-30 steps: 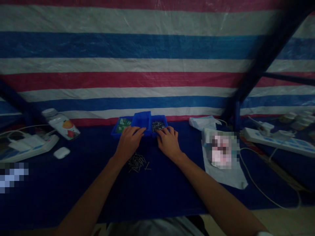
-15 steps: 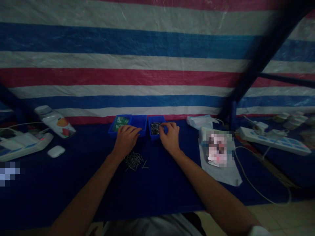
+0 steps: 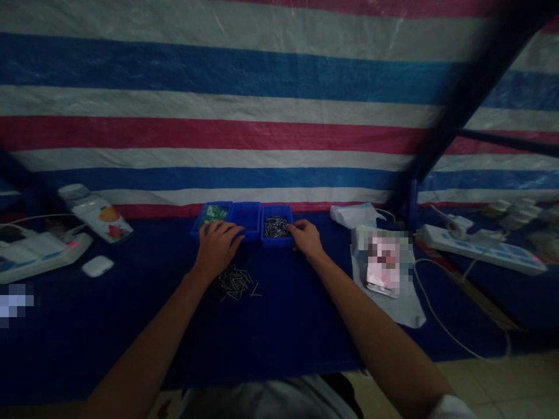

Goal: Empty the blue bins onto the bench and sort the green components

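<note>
A small blue bin (image 3: pixel 264 237) holds many dark metal screws (image 3: pixel 276 226). My right hand (image 3: pixel 307 238) is at its right side, thumb and fingers closed on the wall near the rim. To the left, a blue two-part bin (image 3: pixel 248 236) has a green packet (image 3: pixel 213 214) in its left compartment. My left hand (image 3: pixel 218 247) lies over the front of this bin, palm down, fingers stretched out and slightly apart, holding nothing visible. A loose pile of screws (image 3: pixel 236 283) lies on the dark blue table just below my left hand, partly hidden by its wrist.
On the left are a bottle (image 3: pixel 98 212), a white case (image 3: pixel 98 266) and a power strip (image 3: pixel 48 256). To the right lie a pink packet (image 3: pixel 383 273) on white paper (image 3: pixel 408 311), a white bag (image 3: pixel 354 215), another power strip (image 3: pixel 484 250) and a cable. A striped sheet (image 3: pixel 262 139) hangs behind.
My right hand has drawn back from over the screws to the bin's right side. The screw bin now sits straighter and closer against the two-part bin. My left hand has shifted slightly left.
</note>
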Motion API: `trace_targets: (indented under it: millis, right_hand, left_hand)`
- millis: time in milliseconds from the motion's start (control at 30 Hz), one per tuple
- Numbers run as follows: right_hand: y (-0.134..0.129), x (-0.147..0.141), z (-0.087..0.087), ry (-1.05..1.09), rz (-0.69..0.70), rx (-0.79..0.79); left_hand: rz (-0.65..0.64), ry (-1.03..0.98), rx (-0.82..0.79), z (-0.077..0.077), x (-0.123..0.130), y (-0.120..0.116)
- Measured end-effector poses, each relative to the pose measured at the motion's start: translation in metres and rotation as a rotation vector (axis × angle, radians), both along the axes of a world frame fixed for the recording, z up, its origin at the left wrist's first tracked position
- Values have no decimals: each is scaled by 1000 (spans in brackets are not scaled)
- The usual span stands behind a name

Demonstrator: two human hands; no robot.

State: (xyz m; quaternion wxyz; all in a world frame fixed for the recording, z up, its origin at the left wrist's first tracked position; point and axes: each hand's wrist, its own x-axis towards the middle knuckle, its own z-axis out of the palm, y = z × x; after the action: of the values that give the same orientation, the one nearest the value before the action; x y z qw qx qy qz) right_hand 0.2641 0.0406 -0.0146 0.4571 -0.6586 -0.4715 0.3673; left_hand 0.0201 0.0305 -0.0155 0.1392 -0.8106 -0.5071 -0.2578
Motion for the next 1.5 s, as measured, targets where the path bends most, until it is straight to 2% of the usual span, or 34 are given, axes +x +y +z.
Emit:
trace_targets:
  millis: [200, 367, 700, 1000, 1167, 1300, 1500]
  right_hand:
    - [-1, 0, 2, 38, 53, -36]
    - [-4, -2, 3, 172, 109, -100]
    - [-16, 0, 22, 482, 152, -157]
    - [-22, -6, 21, 468, 48, -139]
    - [-24, -11, 19, 448, -17, -97]
    - [-26, -15, 18, 450, -54, 8]
    - [-24, -17, 6, 330, 39, 180]
  left_hand:
    - [-11, 11, 9, -4, 0, 2]
    - [-7, 22, 40, -6, -1, 3]
    - [59, 3, 25, -7, 0, 4]
    - [80, -9, 20, -12, -6, 5]
    - [101, -21, 22, -13, -6, 7]
    - [90, -49, 8, -12, -6, 8]
    - [67, -103, 27, -13, -7, 11]
